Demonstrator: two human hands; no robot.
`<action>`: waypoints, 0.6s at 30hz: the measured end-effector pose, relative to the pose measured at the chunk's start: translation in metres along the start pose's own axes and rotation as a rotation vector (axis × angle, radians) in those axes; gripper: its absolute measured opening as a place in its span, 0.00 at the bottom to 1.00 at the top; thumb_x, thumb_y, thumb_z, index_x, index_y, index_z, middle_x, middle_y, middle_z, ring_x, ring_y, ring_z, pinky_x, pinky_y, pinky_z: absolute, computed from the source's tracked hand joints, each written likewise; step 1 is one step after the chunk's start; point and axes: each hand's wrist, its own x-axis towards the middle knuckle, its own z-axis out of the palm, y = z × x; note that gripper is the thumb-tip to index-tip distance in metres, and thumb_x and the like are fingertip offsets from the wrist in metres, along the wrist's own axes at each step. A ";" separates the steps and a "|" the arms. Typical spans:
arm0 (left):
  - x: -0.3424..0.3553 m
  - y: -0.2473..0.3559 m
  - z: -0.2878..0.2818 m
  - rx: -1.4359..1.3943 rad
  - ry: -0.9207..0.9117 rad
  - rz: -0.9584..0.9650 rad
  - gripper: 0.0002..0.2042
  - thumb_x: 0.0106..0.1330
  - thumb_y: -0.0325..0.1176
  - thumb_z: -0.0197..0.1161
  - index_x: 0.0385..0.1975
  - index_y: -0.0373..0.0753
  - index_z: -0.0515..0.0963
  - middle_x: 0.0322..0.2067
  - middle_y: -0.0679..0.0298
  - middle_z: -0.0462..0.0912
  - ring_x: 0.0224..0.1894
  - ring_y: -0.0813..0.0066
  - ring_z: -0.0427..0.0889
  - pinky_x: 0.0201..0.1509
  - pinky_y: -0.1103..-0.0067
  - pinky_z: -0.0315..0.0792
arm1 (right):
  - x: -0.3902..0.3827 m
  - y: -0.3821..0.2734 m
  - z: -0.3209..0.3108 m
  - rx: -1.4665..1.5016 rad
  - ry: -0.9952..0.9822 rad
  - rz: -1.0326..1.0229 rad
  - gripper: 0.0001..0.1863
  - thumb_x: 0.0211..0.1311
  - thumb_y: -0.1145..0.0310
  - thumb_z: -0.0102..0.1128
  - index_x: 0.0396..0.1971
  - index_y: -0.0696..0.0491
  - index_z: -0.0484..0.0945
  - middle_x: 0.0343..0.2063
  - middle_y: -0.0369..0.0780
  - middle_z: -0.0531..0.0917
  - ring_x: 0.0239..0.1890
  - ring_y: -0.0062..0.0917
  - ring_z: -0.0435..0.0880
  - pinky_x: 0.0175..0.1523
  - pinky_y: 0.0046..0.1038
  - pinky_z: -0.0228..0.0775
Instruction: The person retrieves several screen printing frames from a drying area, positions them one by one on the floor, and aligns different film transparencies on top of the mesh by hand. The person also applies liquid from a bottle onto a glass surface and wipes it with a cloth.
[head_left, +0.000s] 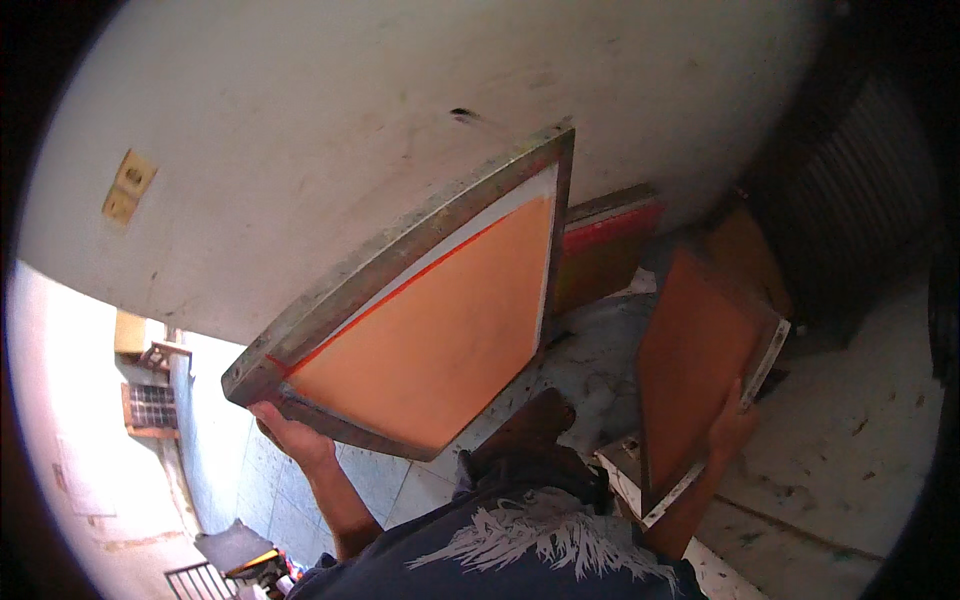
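My left hand (295,430) grips the lower-left corner of a large framed screen (420,330) with pale orange mesh, a worn grey frame and a red line along the inside, held tilted against or close to the wall. On my right, my right hand (728,425) holds the outer edge of a smaller, darker orange screen (680,370) with a pale frame; its fingers are partly hidden. Behind these, another screen (610,250) with a red band leans by the wall, and a brownish panel (745,255) stands farther right.
The white wall (300,140) has an outlet plate (130,185). A dark ribbed surface (850,170) is at upper right. At lower left are tiled floor (260,470), a metal rack (190,580) with dark items, and wooden objects (150,405) in a bright area.
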 end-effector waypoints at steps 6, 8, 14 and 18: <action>0.039 -0.044 -0.125 -0.044 0.077 -0.087 0.27 0.70 0.54 0.49 0.57 0.36 0.66 0.52 0.62 0.74 0.55 0.71 0.72 0.58 0.70 0.67 | -0.097 0.005 0.029 -0.221 -0.088 -0.112 0.36 0.61 0.42 0.55 0.32 0.70 0.79 0.28 0.54 0.82 0.33 0.42 0.80 0.41 0.41 0.69; 0.039 -0.060 -0.182 -0.066 0.007 -0.084 0.27 0.70 0.53 0.50 0.57 0.36 0.66 0.52 0.62 0.74 0.55 0.70 0.72 0.58 0.70 0.68 | -0.131 0.003 0.033 -0.302 -0.126 -0.142 0.37 0.61 0.41 0.55 0.33 0.70 0.79 0.29 0.54 0.82 0.34 0.42 0.80 0.42 0.42 0.69; 0.054 -0.119 -0.346 -0.039 -0.048 -0.145 0.27 0.66 0.51 0.57 0.58 0.40 0.63 0.52 0.63 0.72 0.54 0.71 0.71 0.56 0.70 0.68 | -0.253 0.004 0.057 -0.449 -0.162 -0.159 0.37 0.61 0.40 0.53 0.38 0.69 0.78 0.33 0.56 0.82 0.38 0.45 0.81 0.45 0.43 0.70; 0.075 -0.130 -0.385 0.139 -0.020 -0.215 0.17 0.63 0.44 0.60 0.42 0.37 0.73 0.36 0.69 0.76 0.38 0.79 0.71 0.44 0.78 0.68 | -0.312 -0.008 0.055 -0.550 -0.148 -0.119 0.38 0.61 0.40 0.53 0.41 0.69 0.78 0.35 0.56 0.82 0.41 0.47 0.81 0.46 0.44 0.70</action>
